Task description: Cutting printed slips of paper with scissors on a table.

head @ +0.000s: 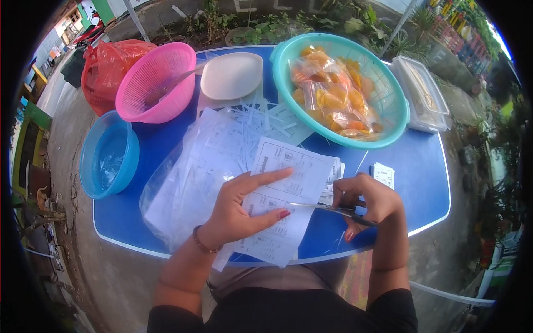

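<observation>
A white sheet (308, 177) printed with repeated label boxes slants over the front of the table. My left hand (233, 208) holds it, index finger and thumb spread across its face. In my right hand (377, 197) is a pair of scissors (312, 205), its blades pointing left across the sheet's right part. Whether the blades are parted is hard to tell. More printed slips (338, 168) lie partly hidden behind the sheet. A small stack of cut labels (384, 174) sits just beyond my right hand. Left of the sheet, a clear plastic bag (156, 200) holds papers.
Thin paper strips (250, 133) are heaped mid-table on the blue table (424, 175). Around them stand a teal basket (287, 108) of bagged orange-yellow food, a lidded clear container (420, 91), a white tray (231, 77), a pink basket (137, 91), a blue bowl (89, 166) and a red plastic bag (100, 79).
</observation>
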A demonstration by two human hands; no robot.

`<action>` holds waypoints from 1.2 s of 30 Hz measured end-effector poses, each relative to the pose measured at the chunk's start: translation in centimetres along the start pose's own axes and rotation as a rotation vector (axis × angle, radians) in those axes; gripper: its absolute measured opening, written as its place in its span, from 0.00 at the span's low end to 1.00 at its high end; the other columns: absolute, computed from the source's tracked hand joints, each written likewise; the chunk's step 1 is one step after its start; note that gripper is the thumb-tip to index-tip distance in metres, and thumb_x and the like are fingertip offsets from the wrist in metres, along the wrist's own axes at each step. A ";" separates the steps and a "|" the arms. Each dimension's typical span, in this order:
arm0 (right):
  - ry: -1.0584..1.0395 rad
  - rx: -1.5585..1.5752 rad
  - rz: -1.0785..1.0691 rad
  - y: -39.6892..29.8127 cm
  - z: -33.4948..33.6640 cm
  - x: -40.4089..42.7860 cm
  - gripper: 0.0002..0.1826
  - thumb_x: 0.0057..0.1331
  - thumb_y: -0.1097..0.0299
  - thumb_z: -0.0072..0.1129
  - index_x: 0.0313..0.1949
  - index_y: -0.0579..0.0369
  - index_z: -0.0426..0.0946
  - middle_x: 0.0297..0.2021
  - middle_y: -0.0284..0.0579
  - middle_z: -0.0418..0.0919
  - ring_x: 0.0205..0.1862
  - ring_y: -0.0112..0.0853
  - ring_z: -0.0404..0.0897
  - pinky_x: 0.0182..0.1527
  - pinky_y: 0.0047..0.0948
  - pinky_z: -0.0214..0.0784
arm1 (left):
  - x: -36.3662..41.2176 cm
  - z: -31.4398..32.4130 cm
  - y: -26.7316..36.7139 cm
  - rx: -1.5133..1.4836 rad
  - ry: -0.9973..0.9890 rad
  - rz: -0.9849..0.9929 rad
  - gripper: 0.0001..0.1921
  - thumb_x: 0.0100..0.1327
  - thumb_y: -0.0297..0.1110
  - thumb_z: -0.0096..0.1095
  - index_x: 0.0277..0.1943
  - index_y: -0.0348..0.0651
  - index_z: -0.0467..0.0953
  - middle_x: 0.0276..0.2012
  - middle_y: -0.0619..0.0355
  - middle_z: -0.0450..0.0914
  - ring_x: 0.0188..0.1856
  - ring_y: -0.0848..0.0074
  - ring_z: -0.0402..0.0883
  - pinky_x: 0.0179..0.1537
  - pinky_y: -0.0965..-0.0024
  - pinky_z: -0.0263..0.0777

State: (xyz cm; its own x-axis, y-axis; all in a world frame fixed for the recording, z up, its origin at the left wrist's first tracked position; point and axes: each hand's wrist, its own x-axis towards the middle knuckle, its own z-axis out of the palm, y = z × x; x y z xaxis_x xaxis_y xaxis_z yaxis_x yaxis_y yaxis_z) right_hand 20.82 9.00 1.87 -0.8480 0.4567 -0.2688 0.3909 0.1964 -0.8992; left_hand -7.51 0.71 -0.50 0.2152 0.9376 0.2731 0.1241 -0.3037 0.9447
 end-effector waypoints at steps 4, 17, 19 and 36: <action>0.004 0.032 -0.002 0.1 -0.1 0.0 0.32 0.36 0.60 0.84 0.35 0.63 0.73 0.16 0.42 0.77 0.19 0.21 0.71 0.22 0.22 0.61 | 0.0 0.0 -0.3 -0.007 0.007 0.009 0.28 0.50 0.27 0.73 0.58 0.42 0.77 0.43 0.52 0.83 0.40 0.77 0.81 0.45 0.75 0.74; 0.023 0.034 -0.002 0.3 -0.2 -0.1 0.28 0.40 0.64 0.83 0.34 0.63 0.73 0.15 0.41 0.78 0.18 0.18 0.74 0.22 0.19 0.62 | -0.1 -0.1 0.0 0.025 0.012 0.012 0.28 0.50 0.27 0.72 0.57 0.42 0.77 0.42 0.52 0.84 0.40 0.76 0.81 0.45 0.73 0.73; 0.044 0.031 0.007 0.1 -0.2 -0.2 0.27 0.39 0.65 0.83 0.33 0.63 0.74 0.16 0.41 0.78 0.19 0.17 0.74 0.22 0.19 0.63 | 0.0 0.0 0.0 -0.005 0.015 0.004 0.28 0.50 0.27 0.73 0.57 0.42 0.77 0.42 0.52 0.84 0.39 0.76 0.81 0.45 0.73 0.73; 0.071 0.061 0.092 0.1 -0.4 -0.5 0.26 0.37 0.64 0.85 0.32 0.62 0.77 0.17 0.39 0.78 0.18 0.18 0.73 0.20 0.19 0.58 | -0.1 0.2 -0.4 0.007 0.040 0.040 0.28 0.49 0.28 0.74 0.57 0.43 0.77 0.41 0.51 0.84 0.38 0.76 0.81 0.44 0.73 0.74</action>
State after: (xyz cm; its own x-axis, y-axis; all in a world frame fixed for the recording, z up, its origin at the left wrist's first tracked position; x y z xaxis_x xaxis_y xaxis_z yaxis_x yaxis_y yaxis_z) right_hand 21.47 9.13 2.04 -0.7813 0.5307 -0.3285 0.4416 0.0981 -0.8918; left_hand -7.35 0.70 -0.93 0.1809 0.9307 0.3179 0.1228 -0.3420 0.9316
